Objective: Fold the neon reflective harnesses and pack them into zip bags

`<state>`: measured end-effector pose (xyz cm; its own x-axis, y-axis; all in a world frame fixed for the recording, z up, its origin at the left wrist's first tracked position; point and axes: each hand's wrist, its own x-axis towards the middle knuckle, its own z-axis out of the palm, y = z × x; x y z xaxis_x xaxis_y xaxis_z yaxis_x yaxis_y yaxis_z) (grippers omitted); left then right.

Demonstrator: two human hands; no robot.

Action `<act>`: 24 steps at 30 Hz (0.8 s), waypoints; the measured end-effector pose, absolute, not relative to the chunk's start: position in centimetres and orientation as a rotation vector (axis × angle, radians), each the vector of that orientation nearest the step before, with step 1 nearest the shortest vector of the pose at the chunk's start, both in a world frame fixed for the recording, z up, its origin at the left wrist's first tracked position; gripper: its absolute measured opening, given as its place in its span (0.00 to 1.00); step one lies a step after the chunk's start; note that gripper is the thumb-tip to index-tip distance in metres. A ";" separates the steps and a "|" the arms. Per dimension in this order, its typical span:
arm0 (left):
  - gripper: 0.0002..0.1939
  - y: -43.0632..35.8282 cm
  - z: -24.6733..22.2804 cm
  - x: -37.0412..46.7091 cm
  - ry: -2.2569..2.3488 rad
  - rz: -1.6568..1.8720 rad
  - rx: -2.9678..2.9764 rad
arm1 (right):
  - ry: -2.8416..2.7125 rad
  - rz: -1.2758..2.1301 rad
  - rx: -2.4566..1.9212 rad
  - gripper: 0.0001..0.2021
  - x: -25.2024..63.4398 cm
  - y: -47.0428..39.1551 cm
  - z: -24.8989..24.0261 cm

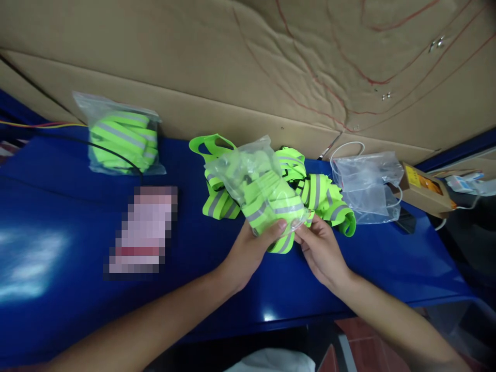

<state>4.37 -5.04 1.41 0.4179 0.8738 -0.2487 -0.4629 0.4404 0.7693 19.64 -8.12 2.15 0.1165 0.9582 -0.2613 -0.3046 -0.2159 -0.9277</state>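
A clear plastic bag stuffed with neon-green reflective straps is tilted between my hands. My left hand grips its lower left part, thumb on top. At the bag's lower right corner, the thumb and fingers of my right hand pinch the plastic. Behind and beside the bag lie more loose reflective straps, green with grey stripes. One strap loop sticks up at the far left of the pile. The undersides of my fingers are partly hidden.
A second filled bag of straps leans against the cardboard backing. A blurred-out phone-like object lies on the blue table. Clear empty bags, a white cable and a small cardboard box are at right.
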 end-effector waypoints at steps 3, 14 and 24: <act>0.28 -4.9 1.6 4.4 0.751 0.913 0.638 | -0.789 1.347 -1.313 0.16 19.9 -8.0 2.0; 0.23 -4.9 2.1 4.3 0.736 0.905 0.527 | -0.727 1.238 -1.315 0.22 19.3 -8.0 2.2; 0.37 -6.2 2.3 2.8 0.807 0.886 1.250 | -0.968 1.051 -1.363 0.20 21.3 -7.1 1.2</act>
<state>2.77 -6.24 2.30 0.4441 0.8954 -0.0311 -0.1151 0.0914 0.9891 21.29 -7.12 1.24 0.2701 0.9609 -0.0609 -0.0182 -0.0582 -0.9981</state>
